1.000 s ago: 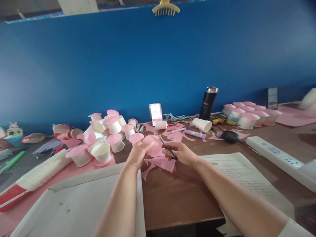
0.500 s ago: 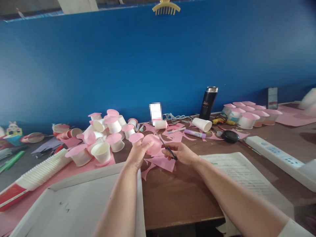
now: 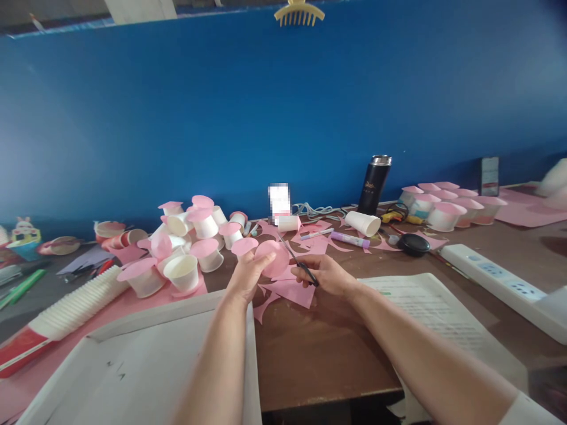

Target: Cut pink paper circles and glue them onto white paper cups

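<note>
Between thumb and fingers, my left hand (image 3: 248, 271) pinches a pink paper circle (image 3: 274, 260) that covers part of something behind it. My right hand (image 3: 322, 273) is closed around the dark handles of scissors (image 3: 307, 273), whose blades point up and left along the circle's right edge. Whether the blades touch the paper I cannot tell. Below both hands, pink paper scraps (image 3: 290, 290) lie on the brown table (image 3: 328, 354). Left of my left hand is a cluster of white paper cups (image 3: 181, 271), several topped with pink discs.
A stack of nested cups (image 3: 82, 301) lies at the left beside a white box lid (image 3: 155, 360). Behind my hands are a glue stick (image 3: 349, 239), a tipped cup (image 3: 362, 224) and a black flask (image 3: 374, 186). A power strip (image 3: 505, 289) and printed sheet (image 3: 436, 319) lie right.
</note>
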`<action>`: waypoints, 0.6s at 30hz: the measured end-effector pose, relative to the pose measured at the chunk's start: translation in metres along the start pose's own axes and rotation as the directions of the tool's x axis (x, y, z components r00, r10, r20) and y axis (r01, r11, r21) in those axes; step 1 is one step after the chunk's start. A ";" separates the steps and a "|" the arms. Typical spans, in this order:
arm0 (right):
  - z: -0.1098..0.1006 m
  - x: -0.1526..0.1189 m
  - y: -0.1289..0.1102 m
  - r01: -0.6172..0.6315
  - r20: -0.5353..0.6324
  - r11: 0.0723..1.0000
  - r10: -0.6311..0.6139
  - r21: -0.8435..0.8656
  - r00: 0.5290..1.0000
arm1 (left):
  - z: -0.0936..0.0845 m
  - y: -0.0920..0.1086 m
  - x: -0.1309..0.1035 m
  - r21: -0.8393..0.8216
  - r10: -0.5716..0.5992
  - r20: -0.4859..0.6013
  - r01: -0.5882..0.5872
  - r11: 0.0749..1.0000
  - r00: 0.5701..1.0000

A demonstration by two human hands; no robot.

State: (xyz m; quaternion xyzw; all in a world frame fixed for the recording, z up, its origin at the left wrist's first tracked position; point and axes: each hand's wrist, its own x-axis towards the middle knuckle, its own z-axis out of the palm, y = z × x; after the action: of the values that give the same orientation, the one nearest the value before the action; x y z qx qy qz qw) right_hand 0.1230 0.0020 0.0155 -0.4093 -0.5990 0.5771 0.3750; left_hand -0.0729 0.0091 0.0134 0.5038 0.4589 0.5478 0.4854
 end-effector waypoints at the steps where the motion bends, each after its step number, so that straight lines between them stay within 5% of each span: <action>1: 0.000 0.000 0.000 0.000 0.000 1.000 0.000 -0.001 1.000 | 0.000 0.000 0.000 -0.003 -0.003 0.011 0.003 1.000 1.000; 18: 0.001 -0.001 -0.002 -0.008 0.001 1.000 0.008 0.014 1.000 | 0.000 0.003 -0.001 -0.031 -0.048 0.076 0.050 0.998 0.996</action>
State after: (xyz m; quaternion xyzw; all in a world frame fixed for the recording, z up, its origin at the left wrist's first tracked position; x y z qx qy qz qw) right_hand 0.1221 0.0005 0.0170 -0.4087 -0.5934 0.5831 0.3752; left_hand -0.0727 0.0074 0.0158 0.5043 0.4435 0.5240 0.5238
